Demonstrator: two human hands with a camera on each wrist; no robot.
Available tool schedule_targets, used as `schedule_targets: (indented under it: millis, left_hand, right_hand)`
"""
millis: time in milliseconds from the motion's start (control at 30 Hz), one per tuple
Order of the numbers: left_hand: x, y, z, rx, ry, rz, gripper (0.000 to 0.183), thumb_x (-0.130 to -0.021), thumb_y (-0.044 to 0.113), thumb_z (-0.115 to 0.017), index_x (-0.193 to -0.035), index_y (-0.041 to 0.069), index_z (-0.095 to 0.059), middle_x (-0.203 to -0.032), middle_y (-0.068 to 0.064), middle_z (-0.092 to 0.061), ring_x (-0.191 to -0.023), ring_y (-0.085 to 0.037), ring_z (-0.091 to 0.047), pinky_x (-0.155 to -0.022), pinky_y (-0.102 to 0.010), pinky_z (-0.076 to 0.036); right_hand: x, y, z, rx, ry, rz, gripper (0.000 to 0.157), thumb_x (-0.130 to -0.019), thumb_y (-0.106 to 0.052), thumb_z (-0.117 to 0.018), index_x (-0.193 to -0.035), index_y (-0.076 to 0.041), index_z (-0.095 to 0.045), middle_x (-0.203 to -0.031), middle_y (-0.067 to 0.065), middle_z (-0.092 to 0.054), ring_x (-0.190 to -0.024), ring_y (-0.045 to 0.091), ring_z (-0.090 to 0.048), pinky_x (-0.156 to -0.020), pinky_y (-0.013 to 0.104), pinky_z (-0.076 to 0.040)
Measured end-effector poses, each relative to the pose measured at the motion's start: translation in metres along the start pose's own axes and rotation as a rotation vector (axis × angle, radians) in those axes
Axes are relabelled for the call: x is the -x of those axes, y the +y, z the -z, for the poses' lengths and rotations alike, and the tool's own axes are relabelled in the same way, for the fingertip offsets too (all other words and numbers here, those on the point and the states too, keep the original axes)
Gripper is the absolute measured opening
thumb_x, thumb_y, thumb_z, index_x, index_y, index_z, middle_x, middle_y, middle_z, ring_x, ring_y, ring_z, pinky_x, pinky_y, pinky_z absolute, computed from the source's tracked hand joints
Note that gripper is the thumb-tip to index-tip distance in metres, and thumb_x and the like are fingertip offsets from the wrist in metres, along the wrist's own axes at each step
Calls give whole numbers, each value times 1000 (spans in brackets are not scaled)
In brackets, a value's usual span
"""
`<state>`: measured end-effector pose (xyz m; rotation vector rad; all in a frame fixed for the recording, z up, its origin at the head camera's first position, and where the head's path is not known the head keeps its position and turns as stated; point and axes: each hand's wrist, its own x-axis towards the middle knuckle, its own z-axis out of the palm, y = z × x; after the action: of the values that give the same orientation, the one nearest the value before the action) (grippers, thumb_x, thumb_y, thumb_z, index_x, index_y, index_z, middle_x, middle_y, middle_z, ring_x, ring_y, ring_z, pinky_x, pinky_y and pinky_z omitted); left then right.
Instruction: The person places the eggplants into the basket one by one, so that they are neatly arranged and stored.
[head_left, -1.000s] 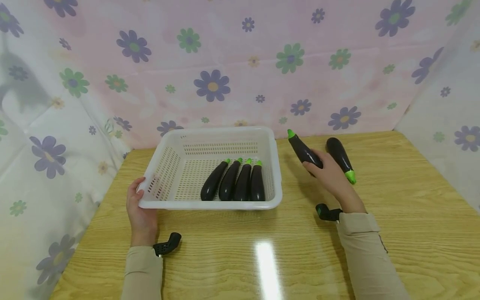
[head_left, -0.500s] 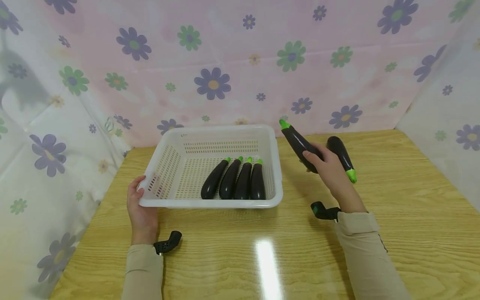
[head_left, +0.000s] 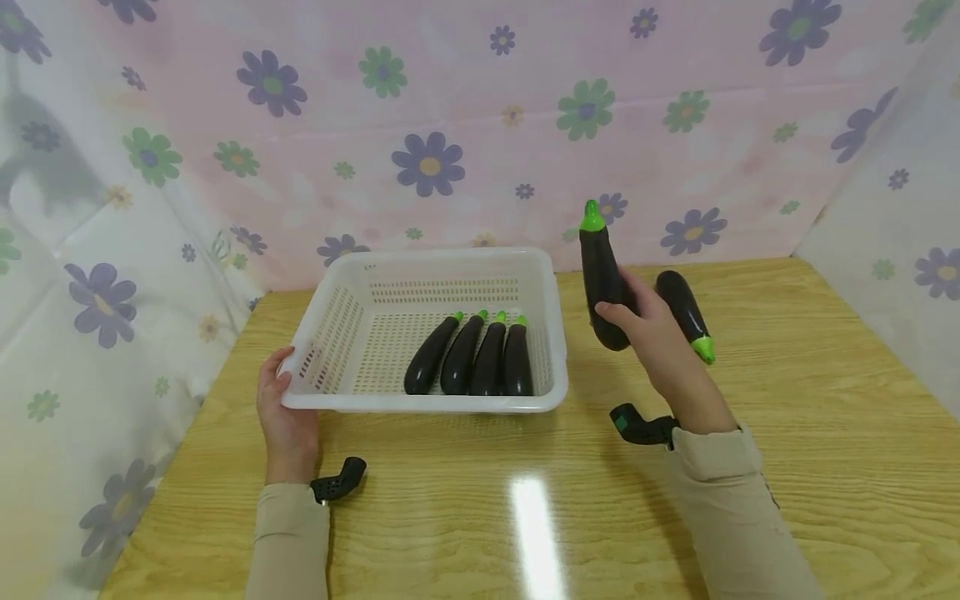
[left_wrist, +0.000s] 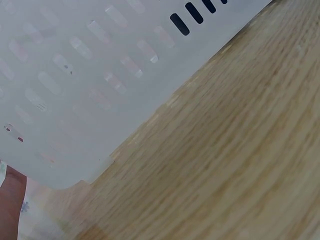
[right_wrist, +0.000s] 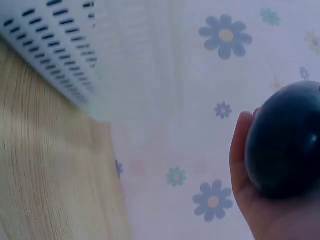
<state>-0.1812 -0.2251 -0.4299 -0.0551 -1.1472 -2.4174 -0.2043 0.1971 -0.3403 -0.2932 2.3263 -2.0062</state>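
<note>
In the head view my right hand (head_left: 647, 315) grips a dark eggplant (head_left: 600, 275) near its wide end, its green stem pointing up and away, held above the table to the right of the basket. The right wrist view shows the rounded end of that eggplant (right_wrist: 285, 140) with fingers along its side. My left hand (head_left: 283, 412) holds the near left corner of a white plastic basket (head_left: 442, 404), fingers over its rim. Several eggplants (head_left: 472, 358) lie side by side in the basket's right half, stems toward the back.
Another eggplant (head_left: 684, 312) lies on the wooden table (head_left: 442, 517) behind and right of my right hand, its green stem toward me. A flowered cloth (head_left: 480, 125) hangs behind the table and along its sides.
The eggplant in my right hand has risen, and its stem end has swung from pointing up-left to nearly straight up. My left hand and the basket stay in place.
</note>
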Motion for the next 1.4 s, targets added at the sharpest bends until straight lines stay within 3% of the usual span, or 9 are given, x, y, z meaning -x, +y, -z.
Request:
schedule_targets:
  millis: [133,267,400,533,700,900,1033,1200,1400]
  left_hand:
    - [-1,1,2,-14,2,2,27,-84,10,-45,-110,4,-49,-120,-17,-45,-103,-26,-47,-78,-34,-42]
    - [-2,1,3,-24,-4,-8,28,-85,9,-44,-111,3,-49,-120,-17,-45,-102,-26,-47,-78,-34,-42]
    - [-1,0,1,-55,4,0,28,-85,8,-39,-111,4,-49,-119,-15,-45,-101,-25,-47,-76,-33,-42]
    - [2,-2,-2,-94,9,22,29,-85,8,-35,-110,5,-50,-118,-12,-45,-100,-24,-46,-76,-32,-41]
    - [1,-2,-2,-121,4,16,31,-87,9,-35,-114,5,-49,-122,-13,-43,-103,-25,-45,-79,-33,-41]
    - [-1,3,0,-146,-1,-3,31,-86,8,-35,-114,5,-49,-123,-13,-43,-105,-26,-44,-81,-35,-39]
    - [-2,3,2,-131,0,-7,31,-85,7,-35,-112,5,-50,-122,-13,-44,-104,-26,-44,-82,-36,-38]
    - [-5,5,3,-120,5,-18,31,-85,7,-36,-111,4,-51,-120,-14,-45,-103,-26,-45,-82,-35,-38]
    - [-5,4,1,-128,7,10,32,-83,5,-33,-110,6,-51,-119,-10,-45,-103,-25,-45,-82,-35,-37]
  right_hand:
    - [1,-4,-9,-152,-40,-4,56,-91,-23,-48,-139,-10,-22,-137,12,-29,-118,25,-35,-94,36,-31]
    - [0,-6,-21,-251,-46,-12,56,-90,-30,-50,-136,-5,-29,-133,11,-33,-118,22,-36,-96,30,-30]
    - [1,-5,-29,-109,-18,-44,64,-87,-41,-52,-136,-4,-32,-134,12,-37,-124,22,-33,-102,39,-22]
    - [4,-4,-32,23,-1,-93,70,-86,-46,-51,-139,-7,-28,-135,12,-37,-123,25,-34,-101,45,-23]
    - [2,-7,-33,14,-46,-109,72,-86,-46,-50,-143,-14,-18,-134,12,-38,-114,24,-45,-95,42,-32]
    - [-10,-20,-39,-57,-143,-94,68,-87,-41,-52,-142,-16,-21,-132,7,-38,-106,21,-49,-77,34,-45]
    - [-18,-32,-47,12,-197,-110,75,-84,-42,-56,-143,-21,-14,-129,10,-42,-103,24,-53,-74,37,-48]
    - [-31,-46,-54,102,-249,-167,86,-83,-42,-57,-143,-27,2,-132,14,-39,-110,27,-48,-74,39,-48]
    - [-44,-52,-58,160,-284,-225,86,-84,-41,-57,-143,-24,4,-136,15,-33,-112,30,-45,-75,40,-48]
